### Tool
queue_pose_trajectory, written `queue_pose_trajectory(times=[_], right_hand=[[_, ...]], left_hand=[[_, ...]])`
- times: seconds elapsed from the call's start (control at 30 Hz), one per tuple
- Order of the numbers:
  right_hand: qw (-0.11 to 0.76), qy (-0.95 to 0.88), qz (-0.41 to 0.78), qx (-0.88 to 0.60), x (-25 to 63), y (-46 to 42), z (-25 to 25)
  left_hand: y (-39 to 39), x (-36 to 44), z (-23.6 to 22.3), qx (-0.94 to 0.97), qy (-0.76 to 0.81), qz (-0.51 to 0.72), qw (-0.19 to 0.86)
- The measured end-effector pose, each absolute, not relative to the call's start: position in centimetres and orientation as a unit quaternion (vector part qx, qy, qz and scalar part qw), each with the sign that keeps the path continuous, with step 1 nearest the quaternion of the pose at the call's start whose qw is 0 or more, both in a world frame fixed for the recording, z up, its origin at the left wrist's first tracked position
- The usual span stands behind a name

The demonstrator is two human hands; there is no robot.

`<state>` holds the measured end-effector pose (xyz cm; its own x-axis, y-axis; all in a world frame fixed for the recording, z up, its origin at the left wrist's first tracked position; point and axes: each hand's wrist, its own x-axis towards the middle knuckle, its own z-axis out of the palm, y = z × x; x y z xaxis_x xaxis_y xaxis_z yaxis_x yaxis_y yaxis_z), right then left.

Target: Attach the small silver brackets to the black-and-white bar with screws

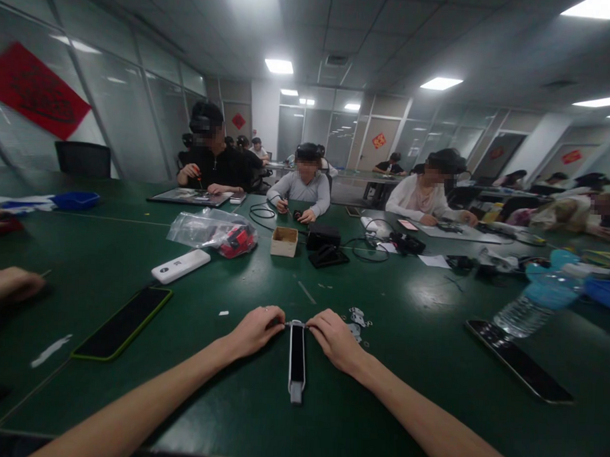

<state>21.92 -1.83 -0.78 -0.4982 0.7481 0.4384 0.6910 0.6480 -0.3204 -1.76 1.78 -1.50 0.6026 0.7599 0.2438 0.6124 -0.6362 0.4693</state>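
Green tabletop (203,405) with a slim device (297,358), black-faced and pale-framed, lying lengthwise at the near centre between two bare hands. The left hand (258,328) lies to the left of the device's far end, its thumb and fingers drawn narrowly together; the right hand (337,339) mirrors it from the right, fingertips at the same end. Whether either pinches a small part cannot be told at this size. Just beyond the right hand lies a scatter of small metal pieces (358,317). To the left are a green-edged phone (124,325) and, farther off, a white power bank (181,266); near the left edge is another person's hand (13,285). Far of centre stand a clear plastic bag (199,230) with red contents and a small open box (284,244). At right, a water bottle (525,306) stands by a dark phone (525,369).
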Motion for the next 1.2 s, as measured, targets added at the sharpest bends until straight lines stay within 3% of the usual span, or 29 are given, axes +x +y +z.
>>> queue_pose_trajectory(times=[1.2], right_hand=[[0.262, -0.864, 0.029, -0.428, 21.8, -1.68, -0.72]], left_hand=[[1.28, -0.98, -0.8, 0.881, 0.409, 0.192, 0.14]])
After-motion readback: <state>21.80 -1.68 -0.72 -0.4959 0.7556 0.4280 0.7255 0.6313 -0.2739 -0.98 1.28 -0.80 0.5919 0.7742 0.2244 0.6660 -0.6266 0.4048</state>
